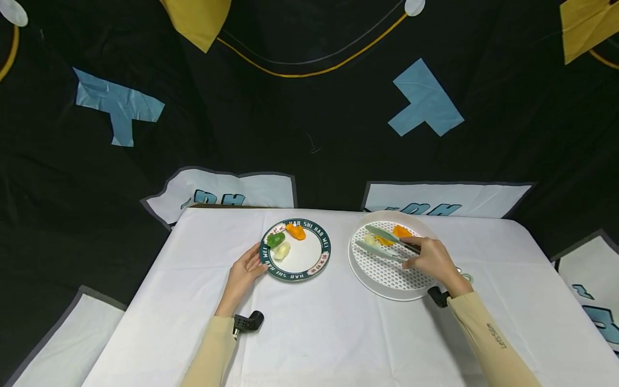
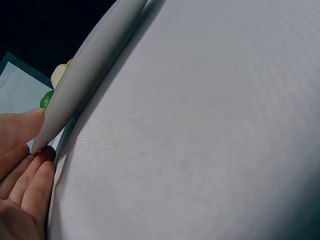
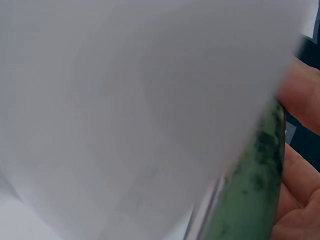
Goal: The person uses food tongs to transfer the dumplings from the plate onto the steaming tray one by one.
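At the left, a white plate (image 1: 307, 250) with a dark green lettered rim bears a green piece (image 1: 275, 239), an orange piece (image 1: 295, 231) and a pale one (image 1: 281, 251), like small toy vegetables. My left hand (image 1: 245, 267) pinches the plate's near-left rim, thumb above and fingers beneath; in the left wrist view the plate (image 2: 95, 60) looks tilted. My right hand (image 1: 432, 260) grips tongs (image 1: 382, 233) with green tips, spread over a round white perforated tray (image 1: 382, 290). An orange piece (image 1: 402, 231), a yellow piece (image 1: 385, 240) and a pale piece (image 1: 369, 239) lie there, near the tips.
A white cloth (image 1: 319, 333) covers the table. Behind it hangs a black backdrop (image 1: 309, 134) with blue and yellow shapes. White lettered panels (image 1: 450, 196) stand along the table's back edge. A black wrist camera (image 1: 249, 321) sits on the left forearm.
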`<state>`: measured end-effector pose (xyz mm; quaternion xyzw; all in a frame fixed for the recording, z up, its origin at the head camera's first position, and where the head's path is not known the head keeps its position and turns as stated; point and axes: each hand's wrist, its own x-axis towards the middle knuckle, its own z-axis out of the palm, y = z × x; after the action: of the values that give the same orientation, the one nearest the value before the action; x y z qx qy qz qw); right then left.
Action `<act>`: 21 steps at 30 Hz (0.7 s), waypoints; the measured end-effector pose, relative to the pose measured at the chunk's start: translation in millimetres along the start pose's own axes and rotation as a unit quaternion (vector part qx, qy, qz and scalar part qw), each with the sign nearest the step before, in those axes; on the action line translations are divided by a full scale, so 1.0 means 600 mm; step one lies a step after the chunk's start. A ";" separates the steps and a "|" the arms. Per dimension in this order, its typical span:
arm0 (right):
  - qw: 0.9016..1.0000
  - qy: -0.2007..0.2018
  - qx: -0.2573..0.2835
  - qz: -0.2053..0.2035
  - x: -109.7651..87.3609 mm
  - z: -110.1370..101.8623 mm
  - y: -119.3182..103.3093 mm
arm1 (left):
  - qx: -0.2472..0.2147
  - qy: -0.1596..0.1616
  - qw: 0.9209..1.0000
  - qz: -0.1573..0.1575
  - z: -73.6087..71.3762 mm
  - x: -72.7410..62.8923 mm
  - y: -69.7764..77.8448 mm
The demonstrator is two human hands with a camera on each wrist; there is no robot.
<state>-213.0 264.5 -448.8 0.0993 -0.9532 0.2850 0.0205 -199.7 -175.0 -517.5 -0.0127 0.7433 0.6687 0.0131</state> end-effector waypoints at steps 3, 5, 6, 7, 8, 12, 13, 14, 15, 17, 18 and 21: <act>1.000 0.001 0.003 0.005 -0.002 -0.004 -0.002 | -0.002 0.000 1.000 -0.001 -0.001 0.000 0.001; 1.000 0.000 0.005 0.007 -0.002 -0.007 -0.004 | -0.003 -0.002 1.000 -0.005 -0.001 0.001 0.000; 1.000 -0.001 0.006 0.008 -0.002 -0.008 -0.006 | -0.004 -0.003 1.000 -0.007 -0.002 0.002 0.000; 1.000 -0.001 0.007 0.008 -0.001 -0.009 -0.008 | -0.003 -0.004 1.000 -0.007 -0.002 0.002 -0.001; 1.000 -0.001 0.009 0.007 -0.001 -0.011 -0.011 | -0.005 -0.003 1.000 -0.008 -0.002 0.001 -0.001; 1.000 0.000 0.015 0.006 -0.001 -0.014 -0.023 | -0.001 0.001 1.000 0.009 -0.001 -0.001 -0.002; 1.000 0.001 0.018 0.004 -0.002 -0.015 -0.027 | 0.000 0.002 1.000 0.016 -0.001 -0.002 -0.002; 1.000 0.002 0.019 0.001 -0.001 -0.015 -0.031 | 0.000 0.005 1.000 0.025 -0.001 -0.003 -0.003; 1.000 0.003 0.019 -0.003 -0.001 -0.014 -0.036 | 0.002 0.006 1.000 0.030 -0.001 -0.003 -0.003; 1.000 0.004 0.021 -0.012 0.000 -0.011 -0.046 | 0.002 0.006 0.999 0.036 -0.001 -0.004 -0.003; 1.000 0.004 0.022 -0.019 0.000 -0.009 -0.052 | 0.002 0.006 0.999 0.032 -0.002 -0.004 -0.003; 0.999 0.005 0.030 -0.042 0.002 0.001 -0.069 | 0.004 0.001 1.000 0.012 -0.001 -0.002 0.000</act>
<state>-205.8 230.1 -426.9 0.1379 -0.9391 0.3128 0.0346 -198.5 -175.9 -517.6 -0.0045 0.7458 0.6661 0.0047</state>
